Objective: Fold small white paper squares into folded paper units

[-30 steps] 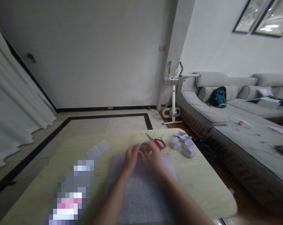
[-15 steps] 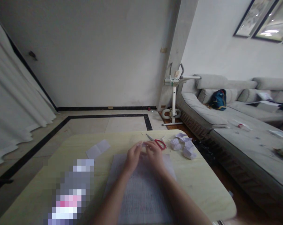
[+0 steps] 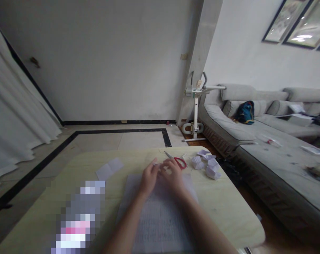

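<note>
My left hand (image 3: 149, 177) and my right hand (image 3: 174, 175) meet above the far end of a large written or printed sheet of paper (image 3: 160, 229). Both have bent fingers pinched on a small piece of paper (image 3: 156, 164), mostly hidden behind them. Just beyond my right hand lie scissors (image 3: 181, 163) with red handles, blades pointing away to the left. Farther right sit several folded white papers (image 3: 198, 163). A flat creased paper (image 3: 109, 169) rests to the left of my hands.
A pixelated, blurred-out object (image 3: 76, 218) occupies the left part of the pale wooden table (image 3: 228, 211). To the right stands a long grey sofa (image 3: 271, 173) with a blue backpack (image 3: 246, 113). White exercise equipment (image 3: 195, 113) stands by the wall behind the table.
My fingers have shifted slightly around the small paper, with the right hand turning a little. The whole view has moved slightly; the other things stay in place.
</note>
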{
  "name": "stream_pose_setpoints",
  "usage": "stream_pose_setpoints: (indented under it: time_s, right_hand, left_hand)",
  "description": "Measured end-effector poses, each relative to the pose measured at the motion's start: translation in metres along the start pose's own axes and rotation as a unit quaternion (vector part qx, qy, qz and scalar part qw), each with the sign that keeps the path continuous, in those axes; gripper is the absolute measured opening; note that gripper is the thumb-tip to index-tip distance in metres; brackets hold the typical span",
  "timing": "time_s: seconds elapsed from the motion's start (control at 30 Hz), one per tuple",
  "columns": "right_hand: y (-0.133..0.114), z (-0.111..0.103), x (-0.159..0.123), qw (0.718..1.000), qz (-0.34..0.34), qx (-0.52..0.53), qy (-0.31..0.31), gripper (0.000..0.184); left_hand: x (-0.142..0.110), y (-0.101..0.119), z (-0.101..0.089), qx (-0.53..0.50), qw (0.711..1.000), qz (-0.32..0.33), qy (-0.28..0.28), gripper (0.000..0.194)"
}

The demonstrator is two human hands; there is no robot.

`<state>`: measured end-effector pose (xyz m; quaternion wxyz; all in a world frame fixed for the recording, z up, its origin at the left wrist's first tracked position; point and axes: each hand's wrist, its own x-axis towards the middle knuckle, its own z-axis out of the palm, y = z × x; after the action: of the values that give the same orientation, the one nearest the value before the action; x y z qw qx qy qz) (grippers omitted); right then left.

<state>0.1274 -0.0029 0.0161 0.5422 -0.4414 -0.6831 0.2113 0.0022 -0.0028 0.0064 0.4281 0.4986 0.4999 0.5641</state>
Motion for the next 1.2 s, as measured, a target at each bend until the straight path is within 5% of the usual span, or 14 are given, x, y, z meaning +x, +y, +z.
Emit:
stream_pose_setpoints:
  time_s: [0.33,0.57,0.8,1.0,1.2]
  right_hand:
    - [0.002,0.0,-0.001,0.999,0.031,-0.021,-0.007,0.026]
    - [0.012,-0.002,0.002,0.999,0.037,-0.038,-0.007,0.005]
    - [0.013,0.003,0.0,0.998,0.061,-0.031,0.009,0.005]
    - [0.01,0.001,-0.001,0.998,0.046,-0.05,-0.013,0.005]
    - [0.011,0.002,-0.002,0.997,0.048,-0.064,-0.012,0.006]
  left_hand:
    - [-0.002,-0.003,-0.002,0.029,0.999,0.012,-0.038,0.049]
    - [-0.002,-0.002,-0.003,0.056,0.996,0.052,-0.041,0.045]
    - [-0.002,0.001,-0.004,0.067,0.995,0.041,-0.053,0.029]
    - [-0.006,-0.001,-0.003,0.175,0.98,0.087,-0.025,0.014]
    - [-0.007,0.001,-0.002,0.193,0.976,0.096,-0.025,0.02]
